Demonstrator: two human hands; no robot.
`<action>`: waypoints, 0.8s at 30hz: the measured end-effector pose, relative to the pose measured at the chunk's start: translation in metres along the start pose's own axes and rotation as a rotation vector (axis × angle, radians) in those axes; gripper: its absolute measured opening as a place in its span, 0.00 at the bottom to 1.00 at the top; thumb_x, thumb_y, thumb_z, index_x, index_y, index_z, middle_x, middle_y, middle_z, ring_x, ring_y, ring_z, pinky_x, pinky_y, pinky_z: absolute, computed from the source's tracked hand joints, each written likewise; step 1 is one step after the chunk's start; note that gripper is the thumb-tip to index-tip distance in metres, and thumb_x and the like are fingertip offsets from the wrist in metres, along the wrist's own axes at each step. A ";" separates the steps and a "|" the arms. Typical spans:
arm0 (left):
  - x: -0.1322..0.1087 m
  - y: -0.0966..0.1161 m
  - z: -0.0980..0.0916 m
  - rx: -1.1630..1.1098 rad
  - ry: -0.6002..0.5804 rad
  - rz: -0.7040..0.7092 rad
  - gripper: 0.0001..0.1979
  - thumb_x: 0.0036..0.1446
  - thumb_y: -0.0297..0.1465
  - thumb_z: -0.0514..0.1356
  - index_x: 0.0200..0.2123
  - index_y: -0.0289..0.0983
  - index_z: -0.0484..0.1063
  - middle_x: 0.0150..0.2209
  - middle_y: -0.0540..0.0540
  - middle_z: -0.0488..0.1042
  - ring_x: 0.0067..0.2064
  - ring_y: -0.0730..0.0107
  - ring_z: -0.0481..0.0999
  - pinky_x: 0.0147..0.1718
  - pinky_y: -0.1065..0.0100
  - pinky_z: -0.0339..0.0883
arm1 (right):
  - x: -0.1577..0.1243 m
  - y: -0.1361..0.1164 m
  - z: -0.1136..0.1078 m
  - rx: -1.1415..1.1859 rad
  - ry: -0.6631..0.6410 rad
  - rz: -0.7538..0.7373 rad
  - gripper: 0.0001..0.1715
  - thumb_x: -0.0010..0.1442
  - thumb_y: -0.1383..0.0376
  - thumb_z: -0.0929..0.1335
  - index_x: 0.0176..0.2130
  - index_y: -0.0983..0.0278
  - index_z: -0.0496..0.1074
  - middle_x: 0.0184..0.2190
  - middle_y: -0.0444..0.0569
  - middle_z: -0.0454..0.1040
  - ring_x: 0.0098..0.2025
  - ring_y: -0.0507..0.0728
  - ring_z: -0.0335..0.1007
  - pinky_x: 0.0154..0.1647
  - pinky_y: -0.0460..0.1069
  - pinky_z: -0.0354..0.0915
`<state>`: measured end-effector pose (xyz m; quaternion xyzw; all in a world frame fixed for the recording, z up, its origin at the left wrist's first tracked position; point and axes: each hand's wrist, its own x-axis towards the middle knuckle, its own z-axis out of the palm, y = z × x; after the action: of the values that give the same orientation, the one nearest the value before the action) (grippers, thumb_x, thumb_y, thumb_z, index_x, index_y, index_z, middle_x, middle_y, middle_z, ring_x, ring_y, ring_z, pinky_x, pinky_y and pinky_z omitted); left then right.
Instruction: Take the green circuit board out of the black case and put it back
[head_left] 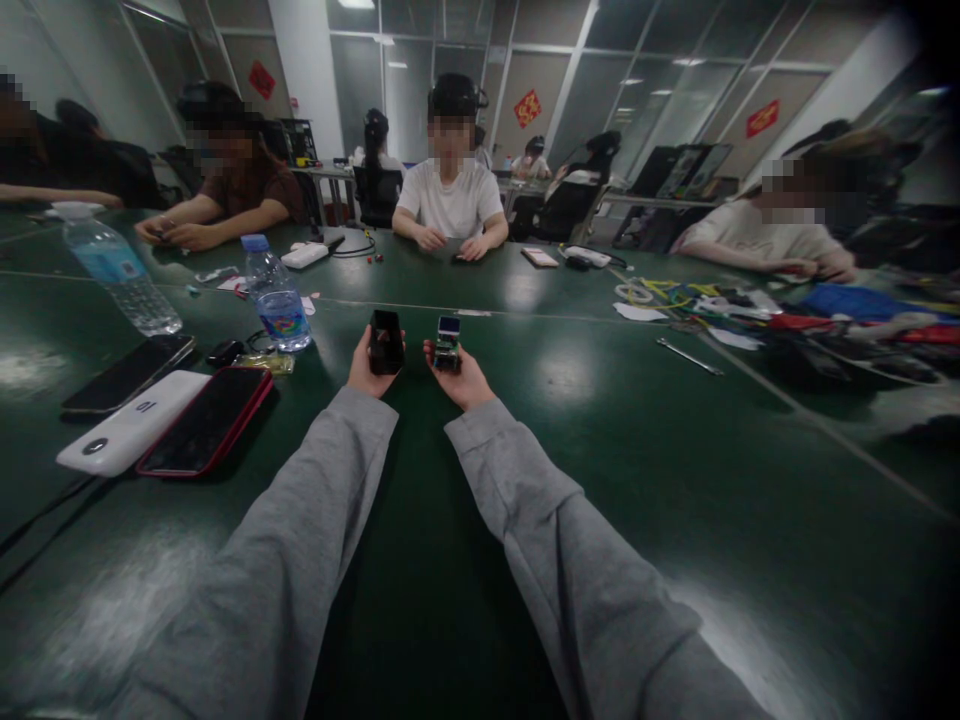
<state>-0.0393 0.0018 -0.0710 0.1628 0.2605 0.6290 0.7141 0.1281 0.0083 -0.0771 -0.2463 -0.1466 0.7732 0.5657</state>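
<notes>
Both arms, in grey sleeves, reach forward over the dark green table. My left hand [365, 372] is closed around a black, glossy, phone-shaped shell [386, 342], held upright with its dark face toward me. Whether it is hollow I cannot tell. Close by on the right, my right hand [470, 382], palm up, holds a small green circuit board with a little screen [448, 348] at its top. A narrow gap separates the two held things. Fingers behind each of them are partly hidden.
To the left are two water bottles [276, 300], a red-edged phone [208, 420], a white power bank [131, 425] and a black phone [129, 375]. Rightward lie a wrench [688, 357] and heaped cables [675, 295]. Several people sit around the table, one directly opposite [450, 195].
</notes>
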 end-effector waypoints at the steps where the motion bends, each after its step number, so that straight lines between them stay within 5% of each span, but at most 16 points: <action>1: 0.000 0.000 0.000 0.004 0.002 0.005 0.18 0.59 0.44 0.59 0.44 0.36 0.74 0.39 0.42 0.79 0.35 0.70 0.77 0.34 0.70 0.71 | 0.000 0.000 0.000 0.002 -0.003 -0.001 0.19 0.71 0.63 0.55 0.48 0.67 0.70 0.32 0.51 0.80 0.35 0.54 0.78 0.37 0.48 0.76; 24: -0.002 -0.003 0.009 0.105 0.013 0.005 0.18 0.61 0.43 0.58 0.43 0.35 0.75 0.35 0.44 0.79 0.34 0.70 0.77 0.37 0.69 0.72 | 0.004 0.001 -0.004 -0.047 -0.013 -0.005 0.17 0.69 0.67 0.57 0.49 0.66 0.70 0.33 0.49 0.81 0.36 0.54 0.79 0.40 0.50 0.76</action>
<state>-0.0318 0.0004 -0.0655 0.1966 0.2973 0.6172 0.7015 0.1283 0.0120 -0.0816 -0.2543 -0.1691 0.7696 0.5607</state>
